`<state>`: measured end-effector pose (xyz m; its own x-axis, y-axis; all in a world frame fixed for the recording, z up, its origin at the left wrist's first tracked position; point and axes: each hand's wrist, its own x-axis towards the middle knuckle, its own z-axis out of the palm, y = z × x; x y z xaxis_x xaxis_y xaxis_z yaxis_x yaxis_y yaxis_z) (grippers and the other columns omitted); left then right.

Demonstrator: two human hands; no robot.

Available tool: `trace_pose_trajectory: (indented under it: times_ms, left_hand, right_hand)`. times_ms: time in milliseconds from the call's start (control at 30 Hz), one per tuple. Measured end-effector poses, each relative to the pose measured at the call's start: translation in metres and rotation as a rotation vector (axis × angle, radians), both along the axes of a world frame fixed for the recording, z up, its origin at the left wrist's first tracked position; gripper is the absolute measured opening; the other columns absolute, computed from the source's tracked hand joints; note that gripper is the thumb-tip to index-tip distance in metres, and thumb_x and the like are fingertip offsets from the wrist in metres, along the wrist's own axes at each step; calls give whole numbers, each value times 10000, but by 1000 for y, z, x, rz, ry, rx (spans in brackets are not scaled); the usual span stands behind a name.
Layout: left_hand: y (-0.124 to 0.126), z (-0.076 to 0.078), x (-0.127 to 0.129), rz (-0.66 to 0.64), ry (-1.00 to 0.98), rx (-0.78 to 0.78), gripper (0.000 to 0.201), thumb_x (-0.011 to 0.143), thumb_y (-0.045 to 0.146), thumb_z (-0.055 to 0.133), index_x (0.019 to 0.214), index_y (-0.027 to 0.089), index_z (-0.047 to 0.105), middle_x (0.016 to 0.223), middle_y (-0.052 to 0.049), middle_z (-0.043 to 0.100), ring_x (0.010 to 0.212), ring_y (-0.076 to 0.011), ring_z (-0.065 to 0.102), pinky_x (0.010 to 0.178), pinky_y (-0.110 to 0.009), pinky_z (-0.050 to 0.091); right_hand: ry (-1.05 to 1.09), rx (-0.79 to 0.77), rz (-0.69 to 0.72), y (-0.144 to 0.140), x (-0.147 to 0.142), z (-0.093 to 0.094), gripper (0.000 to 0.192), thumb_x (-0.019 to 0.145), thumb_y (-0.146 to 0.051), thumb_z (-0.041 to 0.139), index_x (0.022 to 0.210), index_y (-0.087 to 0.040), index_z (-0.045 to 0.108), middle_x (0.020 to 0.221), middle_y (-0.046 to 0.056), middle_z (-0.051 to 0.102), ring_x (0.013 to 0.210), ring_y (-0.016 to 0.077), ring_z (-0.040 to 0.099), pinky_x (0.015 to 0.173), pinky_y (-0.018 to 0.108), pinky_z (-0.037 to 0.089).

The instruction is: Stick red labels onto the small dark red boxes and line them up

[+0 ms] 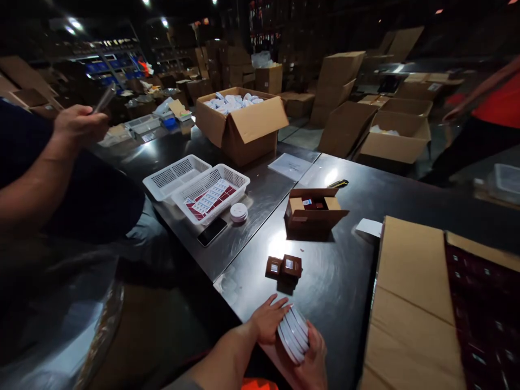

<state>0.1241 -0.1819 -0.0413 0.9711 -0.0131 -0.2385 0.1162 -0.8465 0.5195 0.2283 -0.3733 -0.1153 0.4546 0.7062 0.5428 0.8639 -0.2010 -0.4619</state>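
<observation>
A stack of several white, round, flat pieces (293, 333) is held between my two hands at the near edge of the steel table. My left hand (268, 320) grips its left side, with the fingertips over its upper edge. From the right, my right hand (313, 357) wraps round the stack, its thumb and fingers partly hidden. Just beyond my hands lie small brown boxes (291, 265) with pale labels. Farther back stands a small open carton (311, 216) with dark boxes inside. Another short stack of white round pieces (239, 212) sits to the left.
White plastic baskets (244, 181), one with label sheets, stand near a phone (208, 234). Behind is a carton (255, 132) of white pieces. A large carton (414, 303) with dark red boxes borders the right. A person (77, 124) holds a phone-like object at left; another person (499, 103) is far right.
</observation>
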Motion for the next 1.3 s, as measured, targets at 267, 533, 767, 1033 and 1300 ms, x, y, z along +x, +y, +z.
trace_pose_trajectory:
  times_ms: [267, 533, 767, 1033, 1300]
  left_hand:
    - [-1, -4, -1, -11, -7, 29, 721, 956, 432, 408, 1554, 69, 235, 1602, -181, 357, 1546, -297, 171, 1253, -520, 99]
    - [0, 1, -1, -2, 11, 5, 701, 960, 425, 410, 1552, 93, 236, 1608, -167, 348, 1547, -296, 174, 1254, -519, 91]
    - [1, 7, -2, 7, 26, -20, 694, 970, 405, 397, 1555, 74, 223, 1616, -176, 331, 1548, -293, 161, 1268, -514, 80]
    - [1, 6, -1, 41, 0, -58, 732, 921, 415, 432, 1523, 26, 281, 1589, -184, 377, 1531, -331, 210, 1266, -509, 76]
    - [1, 4, 1, 27, 42, -77, 918, 785, 431, 584, 1532, 10, 257, 1589, -217, 366, 1549, -316, 167, 1283, -500, 46]
  right_hand:
    - [15, 6, -6, 0, -1, -2, 853, 820, -410, 632, 1540, -263, 199, 1301, 193, 576, 1006, 392, 654, 730, 569, 570]
    - [25, 7, -12, 0, -1, -1, 755, 836, -430, 628, 1478, -251, 273, 1296, 184, 580, 1006, 351, 655, 753, 527, 568]
    - [42, 8, -5, 0, -2, 1, 832, 801, -382, 669, 1503, -267, 237, 1320, 183, 562, 1040, 384, 643, 759, 569, 566]
    - [62, 10, -8, 2, -3, 5, 800, 807, -361, 639, 1498, -311, 240, 1305, 162, 575, 997, 396, 665, 737, 589, 567]
    - [77, 83, -21, 3, -1, 4, 952, 773, -442, 665, 1588, -344, 183, 1174, 162, 661, 896, 439, 693, 644, 627, 576]
